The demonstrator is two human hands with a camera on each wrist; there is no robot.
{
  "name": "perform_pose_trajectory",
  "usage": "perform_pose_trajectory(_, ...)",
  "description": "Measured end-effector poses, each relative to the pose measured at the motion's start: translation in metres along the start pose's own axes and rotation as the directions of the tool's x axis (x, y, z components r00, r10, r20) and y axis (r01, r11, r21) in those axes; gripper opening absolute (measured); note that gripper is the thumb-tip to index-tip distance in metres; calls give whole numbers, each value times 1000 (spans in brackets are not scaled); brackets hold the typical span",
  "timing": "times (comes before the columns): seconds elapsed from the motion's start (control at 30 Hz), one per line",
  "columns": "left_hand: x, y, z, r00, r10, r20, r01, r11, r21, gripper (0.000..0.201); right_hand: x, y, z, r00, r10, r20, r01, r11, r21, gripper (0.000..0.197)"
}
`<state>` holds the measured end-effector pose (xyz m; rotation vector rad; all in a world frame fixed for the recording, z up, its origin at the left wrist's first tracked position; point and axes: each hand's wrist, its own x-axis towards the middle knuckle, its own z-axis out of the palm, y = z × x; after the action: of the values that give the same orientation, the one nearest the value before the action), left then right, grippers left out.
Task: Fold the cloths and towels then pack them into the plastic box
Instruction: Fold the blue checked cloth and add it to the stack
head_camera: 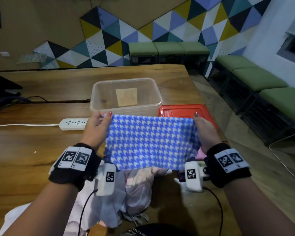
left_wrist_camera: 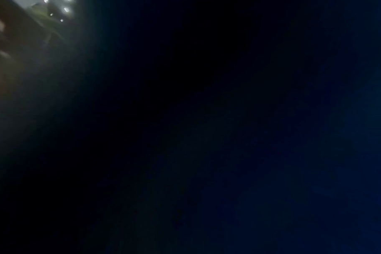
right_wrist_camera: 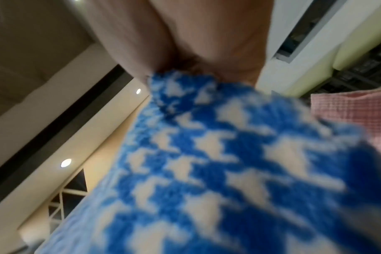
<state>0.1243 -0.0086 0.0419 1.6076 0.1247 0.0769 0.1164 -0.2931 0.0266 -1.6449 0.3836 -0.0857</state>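
**Blue-and-white cloth held up over the table**

Crumpled pale cloths (head_camera: 136,189) are heaped at the near table edge, under both wrists. Above them a blue-and-white cloth (head_camera: 150,142) is held spread in the air, its top edge stretched level; one upper corner is pinched by the left hand (head_camera: 95,128), the other by the right hand (head_camera: 206,132), whose thumb and fingers are seen closed on it in the right wrist view (right_wrist_camera: 207,154). Beyond, a clear plastic box (head_camera: 99,103) stands open, with a red lid (head_camera: 182,110) just beside it. Bare wooden table (head_camera: 32,150) is seen at left, near a power strip (head_camera: 73,124). Nothing is shown by the dark left wrist view.
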Motion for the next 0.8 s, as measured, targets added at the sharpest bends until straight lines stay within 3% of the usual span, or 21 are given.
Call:
perform_pose_trajectory(0.07, -4, -1, 10, 997, -71, -37, 70, 997, -33, 19, -4, 1, 11, 999, 12, -50, -14, 998, -57, 34)
perform_pose_trajectory(0.2, -24, 16, 37, 986, -113, 120, 131, 980, -152, 16, -24, -10, 36, 1000, 11, -11, -10, 997, 83, 30)
perform_pose_trajectory(0.3, -38, 26, 59, 956, -82, 282, 120, 985, -121, 13, -47, -17, 59, 982, -19, 187, -27, 969, 244, 25)
perform_pose_trajectory(0.4, -44, 28, 69, 900, -67, 430, 117, 989, -91, 14, -59, -17, 63, 934, -142, 328, 86, 980, 179, 36)
perform_pose_trajectory(0.5, -43, 32, 61, 863, -79, 499, 153, 982, -110, 25, -59, -16, 49, 947, -164, 275, 102, 969, 227, 25)
perform_pose_trajectory(0.57, -40, 28, 51, 905, -21, 424, 79, 990, -120, 22, -56, -12, 38, 961, -126, 248, 51, 957, 286, 22)
perform_pose_trajectory(0.63, -32, 12, 41, 946, 39, 322, -10, 996, -91, 42, -54, -9, 29, 955, -84, 284, -19, 940, 341, 19)
perform_pose_trajectory(0.7, -28, -6, 38, 937, -25, 348, 20, 1000, 19, 82, -54, -7, 25, 932, -55, 360, -112, 898, 426, 36)
perform_pose_trajectory(0.73, -29, -15, 39, 907, -104, 408, 100, 994, 30, 97, -54, -7, 24, 914, -35, 405, -170, 873, 458, 45)
perform_pose_trajectory(0.8, -35, -27, 44, 803, -242, 545, 311, 950, -37, 99, -57, -5, 25, 883, -6, 470, -254, 835, 488, 45)
